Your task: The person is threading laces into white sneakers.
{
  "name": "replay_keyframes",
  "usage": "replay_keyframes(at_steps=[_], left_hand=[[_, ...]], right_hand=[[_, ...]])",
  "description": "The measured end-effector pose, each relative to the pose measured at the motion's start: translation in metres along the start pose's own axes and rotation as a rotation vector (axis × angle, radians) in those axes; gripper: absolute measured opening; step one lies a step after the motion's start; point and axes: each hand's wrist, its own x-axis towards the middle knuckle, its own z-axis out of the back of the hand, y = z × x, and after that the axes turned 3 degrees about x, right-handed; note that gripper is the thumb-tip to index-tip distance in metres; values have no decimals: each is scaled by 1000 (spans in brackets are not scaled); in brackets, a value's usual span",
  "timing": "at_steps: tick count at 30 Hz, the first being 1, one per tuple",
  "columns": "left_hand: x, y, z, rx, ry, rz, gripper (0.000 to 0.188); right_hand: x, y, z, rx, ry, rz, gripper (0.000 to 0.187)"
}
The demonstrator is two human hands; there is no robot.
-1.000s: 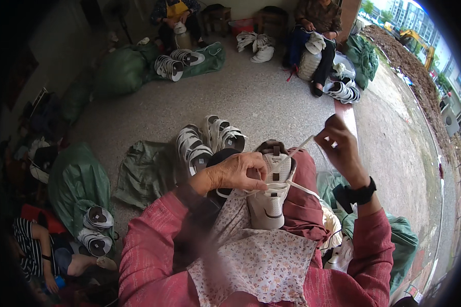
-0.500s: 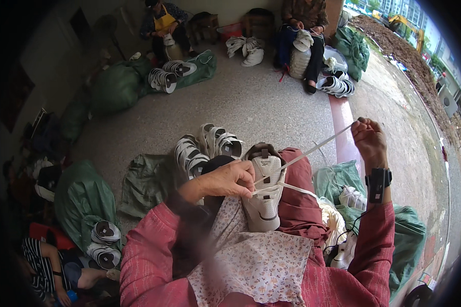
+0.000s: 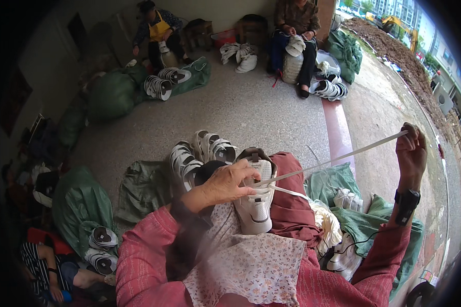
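A white shoe (image 3: pixel 255 217) with a brown collar lies across my lap, its toe toward me. My left hand (image 3: pixel 225 184) rests over its lacing area, fingers bent and closed around something at the eyelets that I cannot make out. Far out to the right, my right hand (image 3: pixel 411 143) is closed on the end of a flat white shoelace (image 3: pixel 343 157). The lace runs taut from there back to the shoe. A second length of lace (image 3: pixel 291 192) hangs loosely from the shoe over my right thigh.
Nested white shoes (image 3: pixel 210 148) stand on the floor just ahead of my knees. White laces (image 3: pixel 329 225) lie bundled at my right, near a green sack (image 3: pixel 333 181). Another green sack (image 3: pixel 82 204) stands at left. Two people sit working across the floor, one in a yellow apron (image 3: pixel 160 31).
My right hand has moved farther right and outward, drawing a longer stretch of lace from the shoe. My left hand stays at the lacing. The far person in the apron has lowered an arm sideways.
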Motion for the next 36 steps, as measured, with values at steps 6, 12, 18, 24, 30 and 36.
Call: replay_keyframes(at_steps=[6,12,18,24,30,36], left_hand=[[2,-45,2,-144,-17,-475,26],[-95,-75,75,-796,42,-293,42],[-177,-30,111,-1060,-510,-281,35],[-232,26,120,-1464,-1119,-180,24],[-201,72,96,-1416,-913,89,24],[-98,43,57,-1180,-474,333,23]], right_hand=[[-76,-30,-91,-469,556,51,20],[-83,-91,-37,-1019,725,-194,32],[-74,-187,82,-1883,610,-276,34],[-77,-212,88,-2080,919,-224,30],[-82,-159,53,-713,36,-412,26],[-91,-60,80,72,43,35,25]])
